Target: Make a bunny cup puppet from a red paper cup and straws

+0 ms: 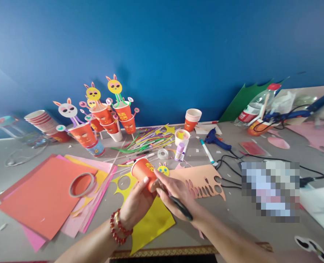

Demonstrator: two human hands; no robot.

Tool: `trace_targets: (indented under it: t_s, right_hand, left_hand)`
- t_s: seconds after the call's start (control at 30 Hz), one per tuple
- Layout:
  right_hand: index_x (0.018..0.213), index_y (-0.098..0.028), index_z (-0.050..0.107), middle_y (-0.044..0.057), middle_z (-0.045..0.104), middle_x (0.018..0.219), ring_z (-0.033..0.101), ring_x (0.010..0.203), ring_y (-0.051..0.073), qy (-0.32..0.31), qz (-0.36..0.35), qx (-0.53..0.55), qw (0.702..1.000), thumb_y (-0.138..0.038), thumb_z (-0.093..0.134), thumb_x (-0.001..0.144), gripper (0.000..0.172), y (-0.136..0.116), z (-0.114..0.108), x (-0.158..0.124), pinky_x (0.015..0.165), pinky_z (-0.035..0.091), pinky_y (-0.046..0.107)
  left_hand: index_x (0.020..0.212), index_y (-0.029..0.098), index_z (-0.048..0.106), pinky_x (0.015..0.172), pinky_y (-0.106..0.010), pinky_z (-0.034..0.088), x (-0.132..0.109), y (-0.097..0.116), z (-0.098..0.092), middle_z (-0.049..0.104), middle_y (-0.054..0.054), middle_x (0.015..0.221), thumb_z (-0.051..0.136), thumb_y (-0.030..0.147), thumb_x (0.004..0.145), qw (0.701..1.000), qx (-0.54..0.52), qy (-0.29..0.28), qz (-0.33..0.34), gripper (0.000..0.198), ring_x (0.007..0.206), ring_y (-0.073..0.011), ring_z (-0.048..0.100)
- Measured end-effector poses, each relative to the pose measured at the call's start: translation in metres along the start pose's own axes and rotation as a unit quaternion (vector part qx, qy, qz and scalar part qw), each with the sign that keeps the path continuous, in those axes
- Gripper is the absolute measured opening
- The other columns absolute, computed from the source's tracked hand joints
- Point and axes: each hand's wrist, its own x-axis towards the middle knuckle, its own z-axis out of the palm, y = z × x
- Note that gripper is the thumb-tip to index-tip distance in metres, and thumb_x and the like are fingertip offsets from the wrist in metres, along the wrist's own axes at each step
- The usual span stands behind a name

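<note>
The bench (233, 219) ran under a blue wall (162, 44), its grey top crowded with craft goods. Toward the left edge lay a fan of coloured paper sheets (41, 197) with a tape ring (82, 184) resting on the orange one. Along the back edge stood a cluster of finished bunny cups (107, 117), a toppled stack of cups (43, 122) at the back left corner, and a short upright stack (192, 119) near the middle. Loose straws (142, 142) sprawled in front of them, and a blue glue gun (215, 138) lay to the right with its black cable (233, 171) trailing toward the right edge. A peach sheet with cut-outs (203, 180) sat just beyond the hands.

Near the front edge, above a yellow sheet (151, 223), the left hand (136, 202) was curled around the base of an orange paper cup (143, 171), tipped on its side with the mouth facing away. The right hand (174, 197) was closed on black scissors (180, 206), the tip meeting the cup's base; the contact point was blurred, so it probably was piercing or trimming there, though I cannot be sure.

The step looked like working the cup's bottom with the scissors. The next move would call for a firm hold on the cup and light, controlled pressure so the thin wall did not crush.
</note>
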Motion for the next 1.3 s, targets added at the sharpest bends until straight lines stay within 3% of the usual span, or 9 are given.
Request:
trace_targets:
  t_s: [0.07, 0.27, 0.43, 0.6, 0.83, 0.93, 1.07, 1.17, 1.3]
  right_hand:
    - [0.155, -0.033, 0.029, 0.004, 0.075, 0.1, 0.071, 0.088, 0.021, -0.004, -0.007, -0.017, 1.0, -0.012, 0.047, 0.096, 0.065, -0.001, -0.002, 0.0, 0.081, 0.055, 0.033]
    - [0.152, -0.026, 0.034, -0.004, 0.063, 0.066, 0.06, 0.058, 0.014, 0.047, 0.148, 0.157, 0.975, -0.026, 0.048, 0.1, 0.054, -0.006, -0.008, -0.01, 0.057, 0.05, 0.025]
    - [0.15, -0.025, 0.035, -0.004, 0.062, 0.065, 0.054, 0.056, 0.013, 0.08, 0.215, 0.218, 0.949, -0.03, 0.051, 0.099, 0.054, -0.008, -0.007, -0.015, 0.055, 0.045, 0.025]
    - [0.15, -0.023, 0.034, -0.004, 0.063, 0.064, 0.053, 0.058, 0.014, 0.053, 0.221, 0.267, 0.937, -0.031, 0.051, 0.1, 0.054, -0.011, -0.002, -0.012, 0.057, 0.044, 0.026]
    - [0.149, -0.023, 0.035, -0.003, 0.066, 0.065, 0.051, 0.057, 0.013, 0.081, 0.257, 0.307, 0.913, -0.033, 0.052, 0.1, 0.053, -0.016, 0.003, -0.008, 0.058, 0.042, 0.026]
    - [0.147, -0.022, 0.04, -0.002, 0.066, 0.063, 0.051, 0.055, 0.013, 0.109, 0.279, 0.356, 0.885, -0.034, 0.055, 0.098, 0.053, -0.017, 0.009, -0.006, 0.054, 0.04, 0.024]
    - [0.144, -0.02, 0.045, -0.002, 0.065, 0.056, 0.047, 0.048, 0.012, 0.153, 0.298, 0.468, 0.817, -0.035, 0.06, 0.091, 0.058, -0.02, 0.02, 0.001, 0.048, 0.036, 0.022]
    - [0.142, -0.021, 0.049, -0.002, 0.064, 0.055, 0.045, 0.046, 0.011, 0.172, 0.312, 0.521, 0.776, -0.034, 0.063, 0.088, 0.058, -0.021, 0.024, 0.005, 0.049, 0.036, 0.021]
    - [0.14, -0.021, 0.051, 0.0, 0.067, 0.057, 0.052, 0.052, 0.013, 0.185, 0.313, 0.528, 0.768, -0.033, 0.064, 0.088, 0.056, -0.021, 0.025, 0.007, 0.052, 0.039, 0.022]
  left_hand:
    - [0.089, 0.011, 0.074, 0.084, -0.029, 0.054, 0.001, 0.0, 0.001, 0.074, -0.005, 0.085, 0.074, 0.027, 0.087, 1.0, -0.015, 0.007, -0.008, 0.016, 0.083, -0.0165, 0.067]
    - [0.102, 0.012, 0.072, 0.087, -0.026, 0.057, 0.004, 0.005, 0.004, 0.076, -0.011, 0.107, 0.066, 0.029, 0.092, 0.998, -0.068, 0.011, -0.013, 0.021, 0.098, -0.0198, 0.072]
    - [0.106, 0.011, 0.07, 0.092, -0.027, 0.058, 0.003, 0.009, 0.003, 0.075, -0.013, 0.113, 0.059, 0.032, 0.096, 0.994, -0.105, 0.009, -0.024, 0.025, 0.107, -0.0211, 0.071]
    - [0.107, 0.009, 0.071, 0.093, -0.026, 0.057, 0.002, 0.008, 0.001, 0.075, -0.015, 0.114, 0.057, 0.032, 0.098, 0.992, -0.119, 0.003, -0.027, 0.028, 0.109, -0.0213, 0.07]
    - [0.107, 0.01, 0.073, 0.093, -0.026, 0.054, 0.002, 0.004, -0.003, 0.073, -0.013, 0.12, 0.063, 0.03, 0.094, 0.995, -0.091, -0.042, -0.01, 0.026, 0.106, -0.0207, 0.07]
    - [0.109, 0.01, 0.072, 0.093, -0.028, 0.052, 0.001, 0.003, -0.003, 0.073, -0.012, 0.12, 0.068, 0.029, 0.09, 0.997, -0.063, -0.049, 0.008, 0.027, 0.104, -0.0212, 0.069]
    - [0.117, 0.013, 0.07, 0.094, -0.035, 0.049, 0.0, 0.003, 0.002, 0.07, -0.012, 0.123, 0.074, 0.029, 0.083, 0.997, -0.019, -0.052, 0.044, 0.038, 0.106, -0.0252, 0.066]
    - [0.118, 0.012, 0.069, 0.087, -0.036, 0.049, -0.001, 0.004, 0.007, 0.07, -0.013, 0.118, 0.076, 0.033, 0.081, 0.997, 0.019, -0.049, 0.057, 0.043, 0.093, -0.0237, 0.065]
    - [0.105, 0.012, 0.073, 0.082, -0.038, 0.049, -0.002, 0.004, 0.012, 0.072, -0.009, 0.091, 0.074, 0.039, 0.082, 0.997, 0.045, -0.049, 0.037, 0.035, 0.077, -0.0216, 0.062]
